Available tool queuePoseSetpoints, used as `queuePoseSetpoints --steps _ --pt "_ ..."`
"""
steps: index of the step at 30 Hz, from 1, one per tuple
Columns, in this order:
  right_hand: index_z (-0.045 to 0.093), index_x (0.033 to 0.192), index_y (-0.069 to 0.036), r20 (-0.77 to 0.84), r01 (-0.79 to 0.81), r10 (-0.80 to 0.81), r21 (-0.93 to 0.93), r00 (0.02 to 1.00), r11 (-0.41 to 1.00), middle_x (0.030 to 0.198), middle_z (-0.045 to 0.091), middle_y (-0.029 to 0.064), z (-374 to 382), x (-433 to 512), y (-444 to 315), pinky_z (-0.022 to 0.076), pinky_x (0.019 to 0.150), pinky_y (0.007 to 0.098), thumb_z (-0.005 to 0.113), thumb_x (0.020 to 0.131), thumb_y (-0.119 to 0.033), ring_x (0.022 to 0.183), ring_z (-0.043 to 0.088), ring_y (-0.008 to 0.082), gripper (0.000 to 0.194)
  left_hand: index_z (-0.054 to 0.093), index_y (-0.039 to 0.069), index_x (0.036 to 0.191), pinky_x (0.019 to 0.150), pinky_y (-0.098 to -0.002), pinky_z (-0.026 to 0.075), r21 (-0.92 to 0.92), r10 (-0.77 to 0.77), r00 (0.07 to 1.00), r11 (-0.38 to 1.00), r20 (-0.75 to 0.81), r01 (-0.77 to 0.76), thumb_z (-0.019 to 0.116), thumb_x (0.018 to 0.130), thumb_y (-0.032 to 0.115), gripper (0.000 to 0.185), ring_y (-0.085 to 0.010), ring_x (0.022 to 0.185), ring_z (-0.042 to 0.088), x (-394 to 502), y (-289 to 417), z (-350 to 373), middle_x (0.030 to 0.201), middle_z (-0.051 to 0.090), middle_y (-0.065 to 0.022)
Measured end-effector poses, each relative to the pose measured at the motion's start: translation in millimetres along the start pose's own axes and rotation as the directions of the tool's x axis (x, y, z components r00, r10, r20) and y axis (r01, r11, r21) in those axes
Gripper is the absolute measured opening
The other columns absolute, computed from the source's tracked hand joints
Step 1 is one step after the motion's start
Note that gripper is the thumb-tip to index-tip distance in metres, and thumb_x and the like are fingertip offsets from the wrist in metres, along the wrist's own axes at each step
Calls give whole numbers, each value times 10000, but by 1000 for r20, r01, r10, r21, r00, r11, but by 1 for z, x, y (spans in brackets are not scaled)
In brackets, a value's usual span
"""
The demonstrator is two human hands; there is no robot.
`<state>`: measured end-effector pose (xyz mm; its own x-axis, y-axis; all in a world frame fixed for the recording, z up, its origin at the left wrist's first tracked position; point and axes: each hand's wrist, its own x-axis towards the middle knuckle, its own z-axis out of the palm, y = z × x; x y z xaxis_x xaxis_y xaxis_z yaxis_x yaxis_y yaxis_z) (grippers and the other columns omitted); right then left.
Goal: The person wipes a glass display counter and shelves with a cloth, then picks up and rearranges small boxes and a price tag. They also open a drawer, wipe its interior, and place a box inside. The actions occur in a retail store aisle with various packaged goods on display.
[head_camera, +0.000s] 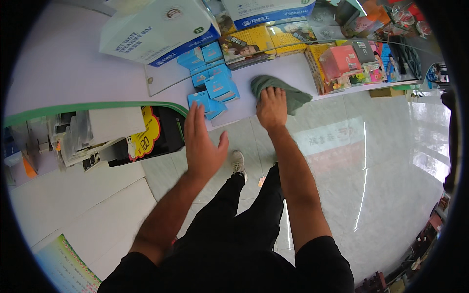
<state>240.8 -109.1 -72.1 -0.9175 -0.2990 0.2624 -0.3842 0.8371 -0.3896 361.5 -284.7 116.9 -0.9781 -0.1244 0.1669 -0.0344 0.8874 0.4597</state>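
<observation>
My right hand [273,108] presses on a dark green cloth [296,96], which lies bunched on the white shelf [253,78] and hangs over its front edge. My left hand [204,143] is held up with thumb and fingers apart and nothing in it. Its fingertips are close to several small blue boxes [221,87], which stand in a loose group left of the cloth. Whether those fingertips touch the nearest box I cannot tell. Yellow cardboard boxes [253,44] stand behind the cloth.
A glass pane edge [176,85] runs across the shelf. Large white and blue cartons [157,33] stand at the back left. Pink, grey and yellow boxes [339,62] fill the shelf's right part. A green-edged counter [91,105] curves at left, with a yellow price sign [146,135] below.
</observation>
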Motion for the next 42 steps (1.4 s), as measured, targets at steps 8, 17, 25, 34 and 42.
queuePoseSetpoints --steps 8,17,25,34,42 --pt "654 1142 -29 93 159 -198 317 976 935 1208 669 152 -31 -51 -9 470 1078 486 649 879 -105 1224 597 369 274 303 -58 1565 1197 -518 372 147 -82 984 987 156 59 867 817 173 964 -478 1455 404 66 -10 -3 1597 371 -308" --pt "491 1191 9 146 -636 717 603 682 482 942 713 289 -106 -80 -20 535 752 524 712 999 -333 846 689 490 450 419 -23 1511 1145 -516 416 320 -105 896 947 431 -42 913 763 248 936 -389 1356 524 126 -27 34 1454 554 -235" --pt "620 1134 -3 -145 -361 553 618 821 698 1214 627 229 -76 9 4 509 925 519 793 903 -271 1097 629 426 394 492 40 1453 1058 -471 442 426 -7 933 891 361 -158 907 761 248 833 -328 1270 578 122 -32 43 1302 644 -147" --pt "604 1363 -65 135 -73 68 29 988 997 1454 543 208 -15 13 26 226 1255 578 717 923 -309 1457 406 411 515 444 4 1483 1082 -495 470 192 -59 870 981 489 -42 887 778 276 877 -381 1286 583 130 -35 31 1380 603 -211" --pt "601 1347 -32 101 -119 81 464 992 878 1348 638 188 -47 12 -15 482 1073 443 891 773 -207 1311 550 369 667 432 53 1481 1049 -490 517 216 -149 866 975 478 48 870 805 254 830 -414 1268 597 126 -28 20 1419 575 -204"
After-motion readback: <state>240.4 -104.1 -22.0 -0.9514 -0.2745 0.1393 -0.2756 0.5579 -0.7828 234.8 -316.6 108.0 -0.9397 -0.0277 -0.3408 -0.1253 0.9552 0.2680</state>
